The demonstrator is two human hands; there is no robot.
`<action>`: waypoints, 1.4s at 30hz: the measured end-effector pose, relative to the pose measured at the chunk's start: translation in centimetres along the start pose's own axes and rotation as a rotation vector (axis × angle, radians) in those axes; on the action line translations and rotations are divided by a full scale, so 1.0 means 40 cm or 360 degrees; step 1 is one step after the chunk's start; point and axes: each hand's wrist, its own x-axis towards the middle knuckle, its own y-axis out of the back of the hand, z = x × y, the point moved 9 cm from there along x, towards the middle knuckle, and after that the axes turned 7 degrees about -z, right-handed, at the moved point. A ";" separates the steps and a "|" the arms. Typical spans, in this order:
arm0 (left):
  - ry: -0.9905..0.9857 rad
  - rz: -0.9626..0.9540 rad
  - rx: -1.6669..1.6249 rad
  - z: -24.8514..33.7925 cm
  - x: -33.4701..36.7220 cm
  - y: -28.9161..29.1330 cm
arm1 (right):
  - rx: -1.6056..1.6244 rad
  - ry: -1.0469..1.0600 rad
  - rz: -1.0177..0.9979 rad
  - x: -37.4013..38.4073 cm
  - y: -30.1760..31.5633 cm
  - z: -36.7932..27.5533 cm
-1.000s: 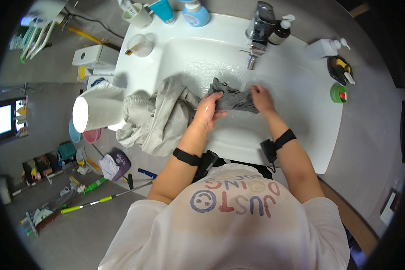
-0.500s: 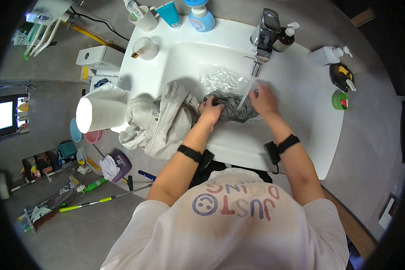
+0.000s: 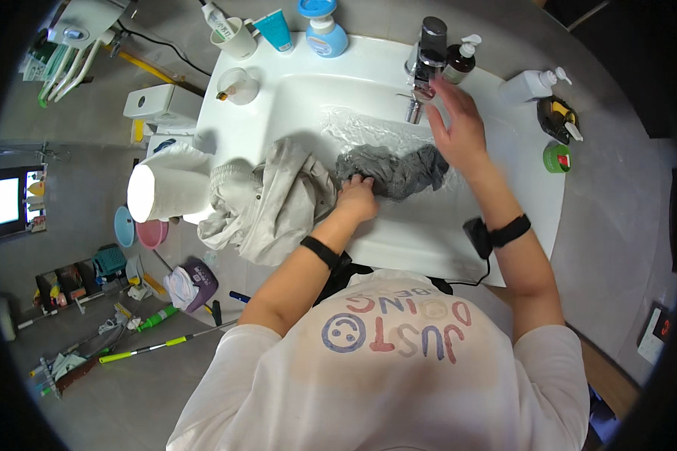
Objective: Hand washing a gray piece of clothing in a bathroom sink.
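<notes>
A wet, dark grey cloth (image 3: 399,173) lies bunched in the white sink basin (image 3: 504,195), with rippling water (image 3: 361,128) behind it. My left hand (image 3: 359,198) has its fingers curled onto the cloth's near left side, and the fingertips are partly hidden in its folds. Up at the chrome faucet (image 3: 429,56), my right hand (image 3: 459,124) holds nothing; its fingers are stretched and apart, with the fingertips beside the faucet body. Whether they touch it I cannot tell. Beneath the spout no stream is visible. A light beige garment (image 3: 278,207) drapes over the sink's left rim.
Along the back edge stand a cup with a tube (image 3: 233,37), a blue tube (image 3: 274,31), a blue pump bottle (image 3: 326,34) and a dark pump bottle (image 3: 460,60). A glass (image 3: 238,86) sits at left. White pump bottle (image 3: 530,86) and green tub (image 3: 557,158) are at right.
My right hand has left the cloth and risen to the faucet. The water stream no longer shows. The cloth now lies more stretched to the right, and my left hand stays at it.
</notes>
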 end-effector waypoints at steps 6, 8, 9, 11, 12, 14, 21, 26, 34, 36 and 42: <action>0.0175 0.0206 0.0289 -0.053 0.091 -0.002 | -0.0314 -0.0382 -0.0941 -0.347 -0.299 0.111; 0.0239 0.0144 0.0252 -0.038 0.106 0.036 | -0.0388 -0.0415 -0.0900 -0.369 -0.329 0.173; 0.0307 0.0082 0.0214 -0.032 0.102 0.047 | -0.0390 -0.0424 -0.0896 -0.364 -0.334 0.207; 0.0193 0.0257 0.0339 -0.034 0.089 0.081 | -0.0352 -0.0655 -0.1062 -0.360 -0.346 0.250; 0.0110 0.0360 0.0101 -0.058 0.105 0.088 | -0.0345 -0.0663 -0.1058 -0.349 -0.341 0.258; -0.0071 0.0497 -0.0726 -0.121 0.124 0.118 | 0.0475 -0.1063 -0.0819 -0.334 -0.310 0.321; -0.0312 0.0388 -0.1968 -0.073 -0.040 0.310 | 0.1567 -0.1486 -0.0491 -0.322 -0.120 0.268; -0.0327 0.0431 -0.1998 -0.093 -0.013 0.377 | 0.1485 -0.1565 -0.0546 -0.295 -0.112 0.345; -0.0101 0.0772 -0.0530 -0.076 0.063 0.294 | 0.0231 -0.0854 -0.0136 -0.234 -0.136 0.288; -0.0145 0.0779 -0.0492 -0.037 0.043 0.243 | 0.0578 -0.0985 -0.0062 -0.242 -0.137 0.250; -0.0176 0.0742 -0.0574 0.006 0.074 0.161 | 0.1402 -0.0888 0.0102 -0.191 -0.021 0.113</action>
